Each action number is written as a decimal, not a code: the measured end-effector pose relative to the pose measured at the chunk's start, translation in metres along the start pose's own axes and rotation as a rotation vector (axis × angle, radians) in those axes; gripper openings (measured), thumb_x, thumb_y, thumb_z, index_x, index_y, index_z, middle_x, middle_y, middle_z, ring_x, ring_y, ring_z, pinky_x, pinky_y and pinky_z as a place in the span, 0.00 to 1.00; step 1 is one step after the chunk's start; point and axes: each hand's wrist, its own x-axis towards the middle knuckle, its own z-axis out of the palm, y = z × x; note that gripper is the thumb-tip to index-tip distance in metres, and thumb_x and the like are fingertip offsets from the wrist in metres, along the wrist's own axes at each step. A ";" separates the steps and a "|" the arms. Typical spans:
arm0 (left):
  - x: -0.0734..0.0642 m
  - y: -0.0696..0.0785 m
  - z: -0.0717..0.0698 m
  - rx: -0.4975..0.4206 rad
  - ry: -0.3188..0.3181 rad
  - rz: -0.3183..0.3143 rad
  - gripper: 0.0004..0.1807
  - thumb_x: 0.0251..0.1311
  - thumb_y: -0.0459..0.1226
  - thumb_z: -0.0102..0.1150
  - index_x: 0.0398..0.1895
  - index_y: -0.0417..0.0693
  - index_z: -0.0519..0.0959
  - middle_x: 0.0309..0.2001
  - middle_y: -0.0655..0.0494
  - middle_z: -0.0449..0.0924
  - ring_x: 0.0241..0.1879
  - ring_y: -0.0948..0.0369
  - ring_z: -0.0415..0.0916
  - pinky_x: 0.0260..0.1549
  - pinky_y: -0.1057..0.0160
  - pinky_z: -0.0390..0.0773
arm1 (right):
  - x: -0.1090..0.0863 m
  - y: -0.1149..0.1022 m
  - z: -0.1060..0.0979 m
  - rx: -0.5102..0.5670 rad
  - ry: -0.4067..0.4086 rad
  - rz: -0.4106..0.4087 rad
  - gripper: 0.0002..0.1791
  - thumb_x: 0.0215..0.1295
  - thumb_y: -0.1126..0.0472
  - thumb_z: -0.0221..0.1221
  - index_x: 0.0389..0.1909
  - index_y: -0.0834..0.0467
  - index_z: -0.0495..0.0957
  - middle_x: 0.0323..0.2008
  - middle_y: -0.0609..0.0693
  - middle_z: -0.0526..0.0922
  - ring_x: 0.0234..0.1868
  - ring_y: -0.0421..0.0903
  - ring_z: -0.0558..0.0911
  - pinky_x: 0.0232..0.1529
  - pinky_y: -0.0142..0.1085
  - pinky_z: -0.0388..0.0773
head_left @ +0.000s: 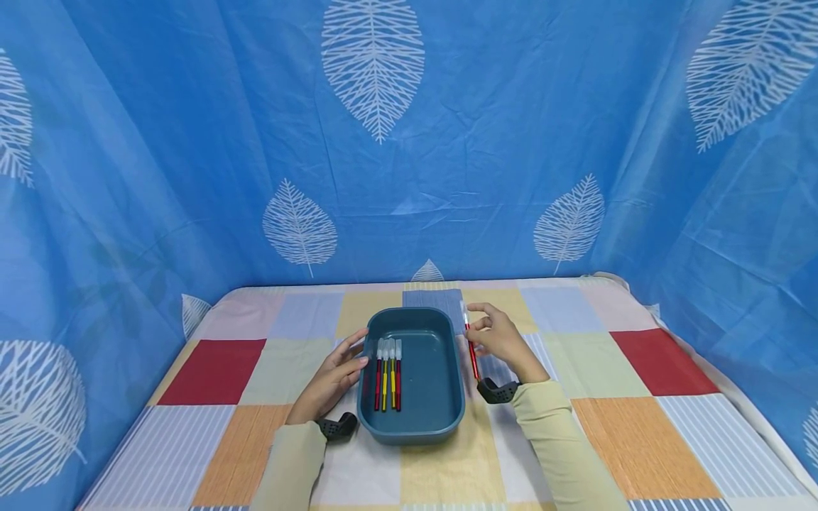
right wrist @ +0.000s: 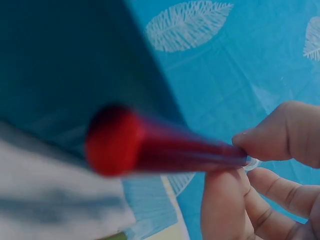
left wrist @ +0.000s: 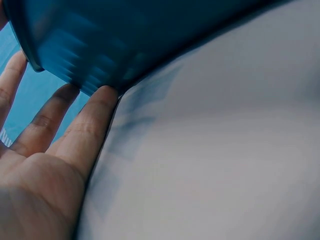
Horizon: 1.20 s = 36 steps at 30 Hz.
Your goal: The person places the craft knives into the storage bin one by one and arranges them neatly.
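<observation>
A dark teal plastic tray (head_left: pixel 429 387) sits on the cloth between both hands. Inside it, toward the left wall, several red and yellow pens (head_left: pixel 385 387) lie side by side with their pale caps pointing away. My left hand (head_left: pixel 329 383) is at the tray's left side; in the left wrist view its extended fingers (left wrist: pixel 82 132) touch the outer wall. Just off the tray's right rim, my right hand (head_left: pixel 501 341) pinches a red pen (head_left: pixel 473 360) between thumb and fingers. The right wrist view shows the red pen (right wrist: pixel 170 150) end-on and blurred, its clear cap partly hidden by fingers.
A patchwork cloth (head_left: pixel 294 365) covers the table. Blue curtains (head_left: pixel 447 170) with white leaf prints hang behind and at both sides. Low in the right wrist view, the end of a greenish-yellow stick-like thing (right wrist: pixel 114 236) shows, mostly cut off.
</observation>
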 end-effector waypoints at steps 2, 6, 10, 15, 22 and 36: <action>0.000 0.000 0.000 0.001 0.003 0.001 0.38 0.78 0.32 0.56 0.87 0.49 0.57 0.84 0.35 0.54 0.80 0.39 0.61 0.75 0.46 0.68 | -0.001 -0.004 0.001 0.016 -0.005 -0.010 0.34 0.69 0.71 0.62 0.75 0.70 0.66 0.39 0.60 0.84 0.29 0.43 0.82 0.29 0.35 0.87; -0.001 0.000 -0.001 0.004 0.009 0.003 0.38 0.78 0.32 0.56 0.87 0.49 0.57 0.84 0.35 0.54 0.80 0.39 0.61 0.75 0.46 0.68 | -0.001 -0.009 0.003 0.031 -0.014 -0.030 0.35 0.70 0.71 0.62 0.76 0.71 0.65 0.37 0.59 0.84 0.29 0.43 0.83 0.29 0.36 0.88; -0.002 0.001 -0.003 0.005 -0.013 0.012 0.38 0.79 0.31 0.55 0.88 0.48 0.55 0.85 0.34 0.52 0.81 0.38 0.59 0.75 0.48 0.69 | -0.001 -0.013 0.007 0.033 -0.026 -0.041 0.35 0.71 0.71 0.61 0.77 0.70 0.64 0.36 0.57 0.83 0.28 0.43 0.82 0.30 0.38 0.88; -0.003 0.002 -0.004 0.008 -0.018 0.019 0.38 0.79 0.31 0.54 0.88 0.47 0.55 0.84 0.34 0.52 0.81 0.38 0.59 0.74 0.50 0.71 | -0.002 -0.019 0.014 0.015 -0.037 -0.034 0.34 0.72 0.70 0.61 0.77 0.68 0.66 0.36 0.57 0.82 0.28 0.44 0.82 0.32 0.42 0.89; -0.001 0.001 -0.002 0.019 -0.018 0.016 0.38 0.78 0.31 0.56 0.87 0.46 0.56 0.84 0.33 0.54 0.80 0.37 0.60 0.75 0.44 0.68 | -0.006 -0.024 0.026 0.025 -0.071 -0.026 0.34 0.72 0.71 0.62 0.77 0.66 0.65 0.36 0.57 0.82 0.27 0.44 0.80 0.30 0.38 0.87; 0.001 0.000 -0.004 -0.009 -0.013 0.004 0.38 0.77 0.30 0.57 0.87 0.46 0.57 0.84 0.33 0.53 0.80 0.38 0.59 0.77 0.42 0.62 | -0.008 -0.032 0.042 0.033 -0.184 -0.053 0.39 0.73 0.69 0.64 0.81 0.67 0.59 0.36 0.56 0.82 0.29 0.45 0.83 0.32 0.38 0.90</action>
